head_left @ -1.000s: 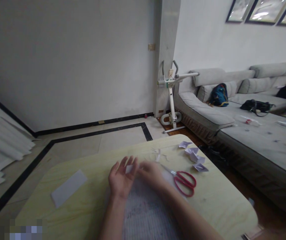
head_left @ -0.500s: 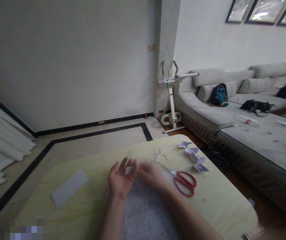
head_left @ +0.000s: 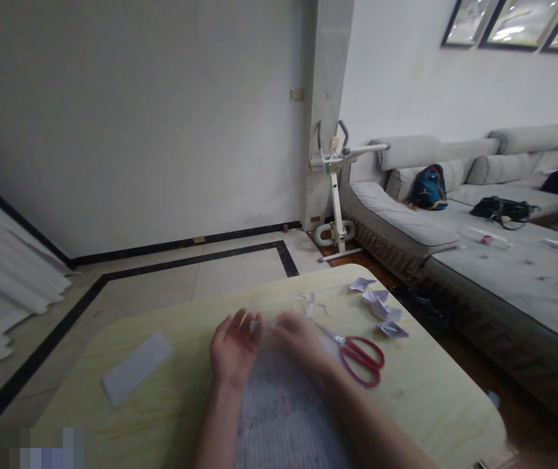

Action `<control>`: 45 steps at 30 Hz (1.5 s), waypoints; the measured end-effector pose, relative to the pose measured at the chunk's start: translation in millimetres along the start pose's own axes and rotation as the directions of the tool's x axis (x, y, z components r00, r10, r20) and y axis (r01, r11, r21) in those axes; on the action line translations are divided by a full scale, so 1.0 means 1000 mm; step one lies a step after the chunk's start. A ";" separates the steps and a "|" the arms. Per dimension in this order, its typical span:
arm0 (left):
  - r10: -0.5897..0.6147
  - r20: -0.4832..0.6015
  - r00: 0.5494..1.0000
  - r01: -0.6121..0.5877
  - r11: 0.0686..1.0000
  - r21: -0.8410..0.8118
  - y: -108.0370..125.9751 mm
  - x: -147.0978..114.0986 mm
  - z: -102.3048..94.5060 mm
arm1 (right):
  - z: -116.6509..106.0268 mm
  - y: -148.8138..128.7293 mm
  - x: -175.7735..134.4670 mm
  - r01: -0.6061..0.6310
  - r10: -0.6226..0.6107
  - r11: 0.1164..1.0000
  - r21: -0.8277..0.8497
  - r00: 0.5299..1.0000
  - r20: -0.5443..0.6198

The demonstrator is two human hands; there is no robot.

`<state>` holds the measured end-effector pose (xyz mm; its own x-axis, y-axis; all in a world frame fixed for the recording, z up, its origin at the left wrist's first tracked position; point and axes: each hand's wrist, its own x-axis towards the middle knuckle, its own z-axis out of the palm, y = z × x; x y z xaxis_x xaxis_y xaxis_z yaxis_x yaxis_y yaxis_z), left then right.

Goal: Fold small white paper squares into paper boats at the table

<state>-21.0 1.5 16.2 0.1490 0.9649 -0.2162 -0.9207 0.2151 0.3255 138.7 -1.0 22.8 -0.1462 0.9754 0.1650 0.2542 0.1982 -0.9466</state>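
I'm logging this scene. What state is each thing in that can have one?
Left hand: palm up, half-curled.
Right hand: curled, blurred.
Small white paper piece: at the left hand, partly hidden.
Red-handled metal scissors: lying flat, unheld.
White rectangular paper strip: lying flat.
White paper shapes: folded, clustered.
Thin white paper scraps: loose, scattered.
Pale lined paper sheet: marked, partly covered.
White exercise bike: upright, unused.

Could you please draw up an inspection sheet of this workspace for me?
Surface: pale table with a lined, marked sheet on it.
Things: small white paper at the fingers of the left hand; red-handled scissors; white paper strip, far left; folded paper pieces near the right edge.
Clutter: thin paper scraps beyond the scissor tips.
Hands: left palm up; right hand blurred beside it; grip unclear.
Cables: nothing seen.
Surroundings: grey sofa with blue backpack and black bag; white exercise machine; curtain.
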 end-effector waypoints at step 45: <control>0.446 0.154 0.882 -0.271 0.212 0.939 -0.028 0.004 0.001 | 0.001 -0.008 -0.002 -0.136 0.139 0.975 0.176 0.990 -0.009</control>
<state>5.9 -0.1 6.7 -0.2232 0.9700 0.0962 0.1033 -0.0746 0.9919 136.5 -4.2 29.5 -0.1012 0.9943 0.0338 0.0994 0.0439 -0.9941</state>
